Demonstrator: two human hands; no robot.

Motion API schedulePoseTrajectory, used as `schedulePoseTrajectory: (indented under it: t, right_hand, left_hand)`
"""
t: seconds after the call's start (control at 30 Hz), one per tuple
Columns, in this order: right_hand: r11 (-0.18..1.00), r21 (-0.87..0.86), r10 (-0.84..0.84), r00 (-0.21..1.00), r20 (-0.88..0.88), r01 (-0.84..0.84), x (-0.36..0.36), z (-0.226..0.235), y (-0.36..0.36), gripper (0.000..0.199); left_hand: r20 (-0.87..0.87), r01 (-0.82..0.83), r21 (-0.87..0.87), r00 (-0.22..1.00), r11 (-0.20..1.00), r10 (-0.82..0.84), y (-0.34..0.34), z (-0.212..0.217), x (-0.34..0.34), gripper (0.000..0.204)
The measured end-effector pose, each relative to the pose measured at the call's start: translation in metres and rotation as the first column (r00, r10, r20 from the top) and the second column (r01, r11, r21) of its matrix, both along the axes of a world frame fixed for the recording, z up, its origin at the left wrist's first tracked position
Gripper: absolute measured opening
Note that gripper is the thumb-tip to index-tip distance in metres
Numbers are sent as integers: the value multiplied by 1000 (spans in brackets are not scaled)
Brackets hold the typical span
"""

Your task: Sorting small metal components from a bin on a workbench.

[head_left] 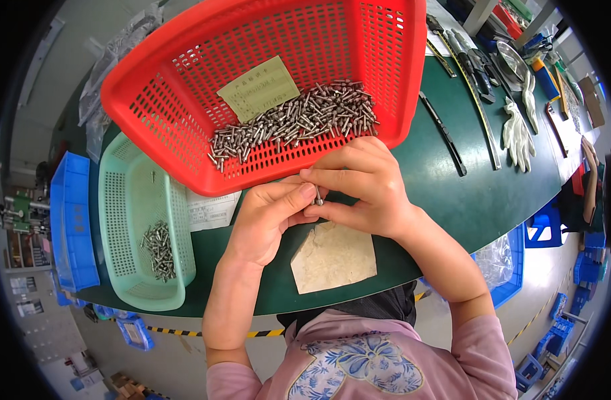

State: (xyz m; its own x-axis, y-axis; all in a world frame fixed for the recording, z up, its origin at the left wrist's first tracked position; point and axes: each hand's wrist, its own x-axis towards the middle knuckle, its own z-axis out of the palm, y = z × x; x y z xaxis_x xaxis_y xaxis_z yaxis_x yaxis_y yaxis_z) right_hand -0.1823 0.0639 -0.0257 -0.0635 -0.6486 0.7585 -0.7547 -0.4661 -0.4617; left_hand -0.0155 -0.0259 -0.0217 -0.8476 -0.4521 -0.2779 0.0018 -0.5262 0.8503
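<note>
Between the fingertips of both hands is a small metal screw [318, 199], its thicker end pointing down toward me. My left hand [269, 212] pinches at it from the left, thumb and index finger together. From the right, my right hand [364, 187] closes on it too, thumb below and index finger above. Just beyond the hands, a tilted red perforated basket [165, 133] holds a heap of similar metal screws [299, 119] and a yellowish paper slip [259, 88]. A worn cream-coloured block or pad [335, 259] lies below my hands on the green table.
Left stands a light green basket [185, 267] with fewer screws [159, 252], beside a blue bin [75, 220]. A printed sheet [212, 210] lies partly under the red basket. At right are a black rod-like tool [444, 133], a tape measure's blade [479, 113] and white gloves [517, 137].
</note>
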Motion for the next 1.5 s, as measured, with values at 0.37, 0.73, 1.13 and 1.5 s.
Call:
schedulePoseTrajectory:
  t: [0.37, 0.73, 1.13, 1.5]
  right_hand:
    - [993, 115, -27, 999, 35, 22, 5, 4, 2, 41]
    - [997, 76, 17, 999, 45, -20, 2, -2, 1, 41]
    - [992, 73, 91, 982, 164, -105, 3, 1, 4, 40]
    - [990, 75, 102, 966, 238, -123, 7, 5, 5, 33]
  left_hand:
    - [-66, -89, -118, 995, 989, 81, 9, 0, -4, 14]
    - [-24, -34, 1, 999, 999, 34, 13, 5, -2, 24]
    - [0, -135, -155, 991, 979, 137, 14, 20, 2, 44]
    - [-363, -409, -896, 898, 171, 248, 10, 13, -2, 28]
